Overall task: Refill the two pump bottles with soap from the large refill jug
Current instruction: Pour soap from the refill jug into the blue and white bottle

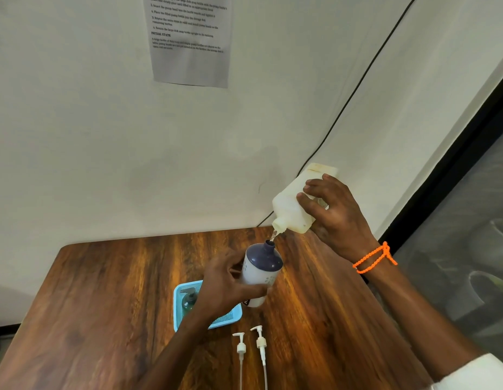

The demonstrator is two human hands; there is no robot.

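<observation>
My right hand (pixel 333 218) grips the white refill jug (pixel 292 206), tipped mouth-down to the left. A thin stream of soap (pixel 273 236) runs from its spout into the open neck of a white pump bottle with a dark blue top (pixel 261 270). My left hand (pixel 227 280) holds this bottle around its body, tilted slightly, above the wooden table (pixel 104 305). A second, green pump bottle (pixel 189 301) with its pump fitted lies in the blue tray (pixel 178 308), partly hidden by my left arm.
Two loose white pump heads with long tubes (pixel 241 347) (pixel 261 343) lie side by side on the table near me, in front of the tray. A printed sheet (pixel 189 40) hangs on the wall, and a black cable (pixel 343 108) runs down behind the jug.
</observation>
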